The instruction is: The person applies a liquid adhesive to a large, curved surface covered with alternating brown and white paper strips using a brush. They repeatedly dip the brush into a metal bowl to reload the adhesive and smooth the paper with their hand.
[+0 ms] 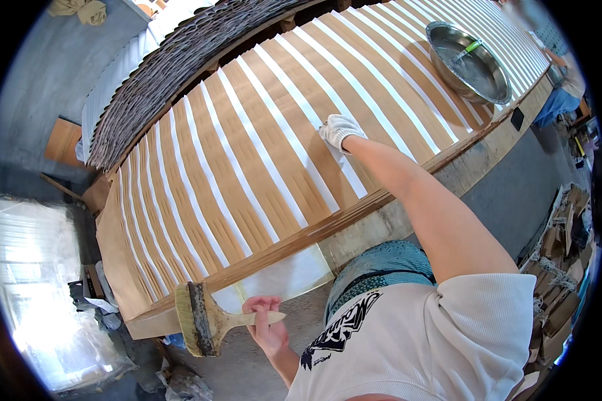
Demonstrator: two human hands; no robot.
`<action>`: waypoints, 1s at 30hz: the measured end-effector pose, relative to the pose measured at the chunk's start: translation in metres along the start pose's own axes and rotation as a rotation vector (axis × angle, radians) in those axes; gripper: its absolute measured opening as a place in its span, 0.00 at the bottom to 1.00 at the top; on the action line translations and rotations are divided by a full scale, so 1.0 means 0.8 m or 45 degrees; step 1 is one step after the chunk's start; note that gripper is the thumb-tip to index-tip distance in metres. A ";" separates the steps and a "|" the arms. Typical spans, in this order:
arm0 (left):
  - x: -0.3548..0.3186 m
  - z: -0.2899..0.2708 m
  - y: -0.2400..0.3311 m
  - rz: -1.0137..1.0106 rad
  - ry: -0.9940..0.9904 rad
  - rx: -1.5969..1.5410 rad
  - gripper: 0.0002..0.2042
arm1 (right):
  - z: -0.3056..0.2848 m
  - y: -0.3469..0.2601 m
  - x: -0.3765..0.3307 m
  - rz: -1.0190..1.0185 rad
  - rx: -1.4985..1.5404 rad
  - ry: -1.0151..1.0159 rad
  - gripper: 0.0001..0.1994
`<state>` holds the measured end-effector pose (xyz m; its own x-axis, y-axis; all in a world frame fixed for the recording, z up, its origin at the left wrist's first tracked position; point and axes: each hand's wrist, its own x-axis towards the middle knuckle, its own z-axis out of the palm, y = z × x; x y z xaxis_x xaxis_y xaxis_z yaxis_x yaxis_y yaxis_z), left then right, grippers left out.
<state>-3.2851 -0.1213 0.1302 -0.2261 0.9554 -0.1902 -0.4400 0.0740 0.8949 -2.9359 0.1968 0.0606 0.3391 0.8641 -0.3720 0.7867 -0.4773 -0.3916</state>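
While the flat brush (199, 319) is held off the near edge of the desk (364, 235) by the left hand (266, 326), the paper is met only by the gloved right hand (343, 132). By its fingers a white strip (347, 167) among the brown paper (128, 287) is touched partway between the far and near edges. The strip's long axis is laid across the desk, slanting rightward toward the near edge, so its lower end is found on the person's side of the glove.

The left fingers are closed around the brush's wooden handle; its bristled head is pointed leftward, away from the palm, with the handle set roughly along the near edge. The right fingers are bent together, but whether any paper is pinched between them cannot be told. The strip is thus reached more nearly by the right hand, the brush being kept well apart, to the lower left. Farther right, a metal bowl (486, 88) is stood on the paper, and a green-handled brush (470, 49) is seen inside it.
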 end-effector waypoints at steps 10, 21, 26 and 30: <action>-0.005 -0.009 0.000 -0.007 0.012 -0.031 0.12 | 0.005 0.000 0.005 -0.011 -0.016 0.029 0.18; -0.018 -0.024 -0.001 -0.006 0.074 -0.007 0.11 | 0.017 -0.001 0.010 -0.020 -0.005 0.089 0.18; -0.015 -0.018 0.000 0.015 0.073 0.022 0.09 | 0.023 0.015 0.017 -0.102 0.210 0.197 0.18; 0.000 -0.005 0.003 -0.034 -0.023 0.099 0.08 | 0.027 0.042 0.011 -0.194 0.520 0.538 0.20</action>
<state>-3.2897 -0.1226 0.1303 -0.1991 0.9577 -0.2077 -0.3769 0.1208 0.9184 -2.9175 0.1849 0.0259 0.4794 0.8763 0.0477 0.6094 -0.2933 -0.7366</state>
